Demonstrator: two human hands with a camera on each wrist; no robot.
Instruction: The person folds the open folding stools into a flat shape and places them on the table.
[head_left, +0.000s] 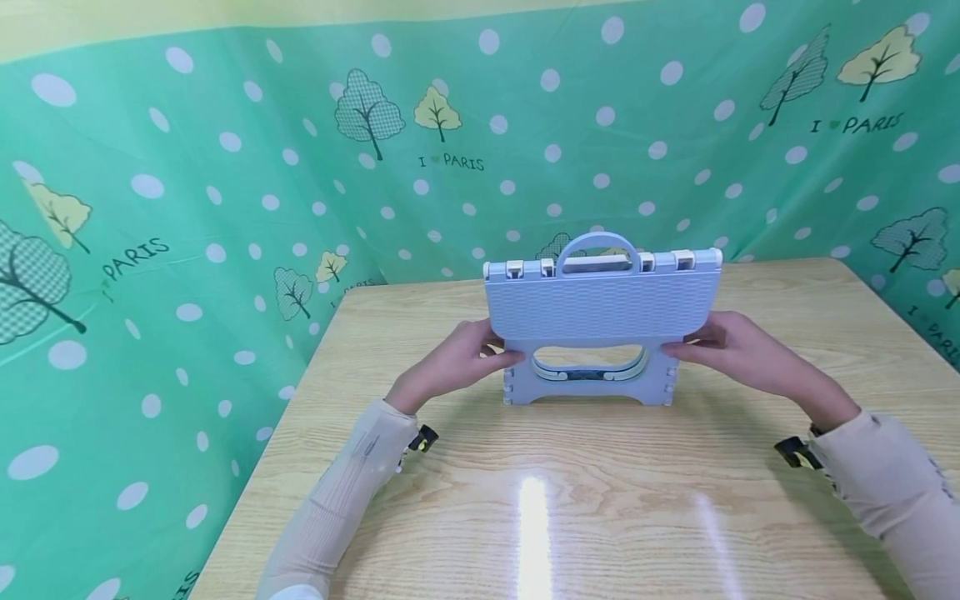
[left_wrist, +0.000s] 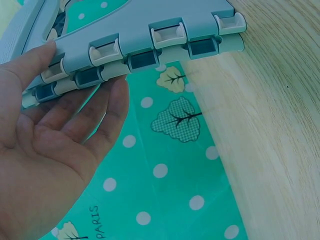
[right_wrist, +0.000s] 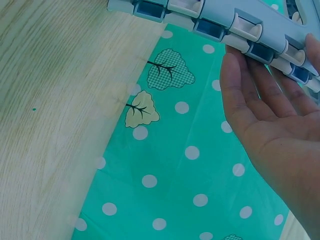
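Note:
A light blue plastic folding stool (head_left: 600, 304) stands upright and folded nearly flat on the table, its woven-textured seat half facing me. A carrying loop (head_left: 576, 247) rises from its top edge, and an oval hole shows in the leg panel (head_left: 517, 379) below. My left hand (head_left: 468, 360) grips the left side of the legs, thumb in front and fingers behind. On the opposite side my right hand (head_left: 738, 346) holds the legs the same way. Both wrist views show the fingers round the hinged edge of the stool (left_wrist: 135, 25), with white hinge pieces along it.
The wooden table (head_left: 420, 517) stretches around the stool, with bright light reflections in front. A green polka-dot cloth (head_left: 465, 108) with printed trees hangs behind and to both sides. Black wrist straps (head_left: 423, 438) sit at both sleeve cuffs.

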